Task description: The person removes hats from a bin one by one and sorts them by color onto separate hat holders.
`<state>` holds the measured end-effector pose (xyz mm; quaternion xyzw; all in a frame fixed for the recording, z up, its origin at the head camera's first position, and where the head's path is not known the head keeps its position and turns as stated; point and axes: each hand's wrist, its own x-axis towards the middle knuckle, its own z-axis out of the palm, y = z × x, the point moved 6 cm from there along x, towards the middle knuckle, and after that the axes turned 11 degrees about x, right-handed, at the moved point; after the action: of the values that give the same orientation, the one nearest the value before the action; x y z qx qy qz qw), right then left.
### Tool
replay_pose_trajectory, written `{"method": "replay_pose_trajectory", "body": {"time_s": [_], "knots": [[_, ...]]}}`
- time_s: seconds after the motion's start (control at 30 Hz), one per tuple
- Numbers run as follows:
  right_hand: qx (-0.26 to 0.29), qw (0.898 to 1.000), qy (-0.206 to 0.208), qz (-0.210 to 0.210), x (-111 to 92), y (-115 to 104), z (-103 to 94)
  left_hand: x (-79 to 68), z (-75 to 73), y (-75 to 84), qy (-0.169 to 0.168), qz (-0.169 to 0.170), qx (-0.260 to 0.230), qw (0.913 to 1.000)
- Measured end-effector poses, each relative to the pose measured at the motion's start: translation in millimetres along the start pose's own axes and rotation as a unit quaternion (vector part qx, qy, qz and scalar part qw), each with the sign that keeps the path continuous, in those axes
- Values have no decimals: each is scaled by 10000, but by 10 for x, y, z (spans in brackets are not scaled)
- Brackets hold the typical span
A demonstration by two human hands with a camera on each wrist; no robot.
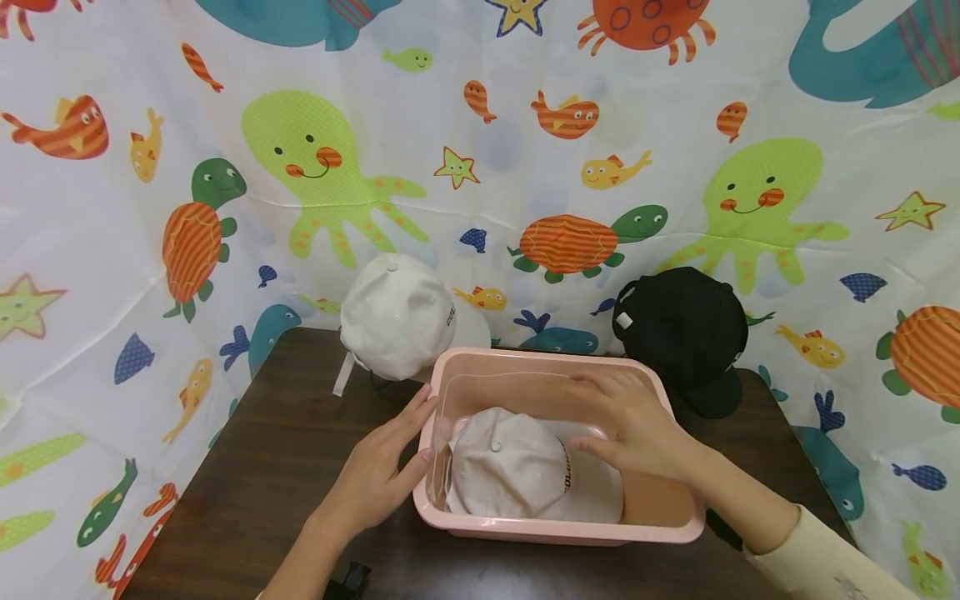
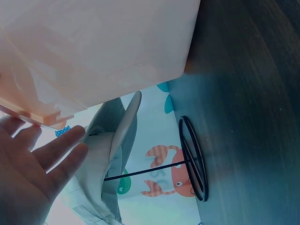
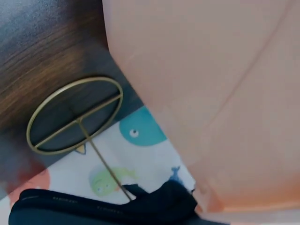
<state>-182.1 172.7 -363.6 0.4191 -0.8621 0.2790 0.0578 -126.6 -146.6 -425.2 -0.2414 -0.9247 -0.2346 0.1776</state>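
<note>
A pink plastic basin [image 1: 577, 531] stands on the dark table, and inside it lies a white baseball cap [image 1: 506, 467] with dark lettering, brim to the right. At the basin's left rim, my left hand [image 1: 378, 475] rests its extended fingertips; the left wrist view also shows this hand [image 2: 28, 173] with fingers spread beside the rim. My right hand [image 1: 637, 425] hovers inside the right part of the basin, fingers loosely extended over the cap's brim and holding nothing. The right wrist view shows the basin's outer wall [image 3: 201, 93], with the hand out of sight.
Behind the basin's left corner, another white cap [image 1: 397, 317] hangs on a black wire stand [image 2: 145, 170]. A black cap [image 1: 678, 329] sits behind the right corner on a gold wire stand [image 3: 78, 122]. A sea-animal curtain [image 1: 495, 125] hangs behind the table [image 1: 300, 433].
</note>
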Motion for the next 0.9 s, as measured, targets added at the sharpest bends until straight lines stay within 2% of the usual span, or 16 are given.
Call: {"method": "replay_pose_trajectory", "body": {"time_s": [0.2, 0.43, 0.7, 0.9], "knots": [[9, 9987, -496, 75, 31, -31, 157, -3, -5, 1, 35, -1, -20, 10000], [232, 9966, -789, 79, 81, -55, 299, 6, -9, 8, 79, 10, -37, 10000], [444, 9883, -1351, 547, 85, -31, 476, 4, -1, 8, 139, 30, -29, 9999], [820, 9797, -1619, 847, 122, -19, 586, 6, 5, 6, 8, -38, -36, 10000]]}}
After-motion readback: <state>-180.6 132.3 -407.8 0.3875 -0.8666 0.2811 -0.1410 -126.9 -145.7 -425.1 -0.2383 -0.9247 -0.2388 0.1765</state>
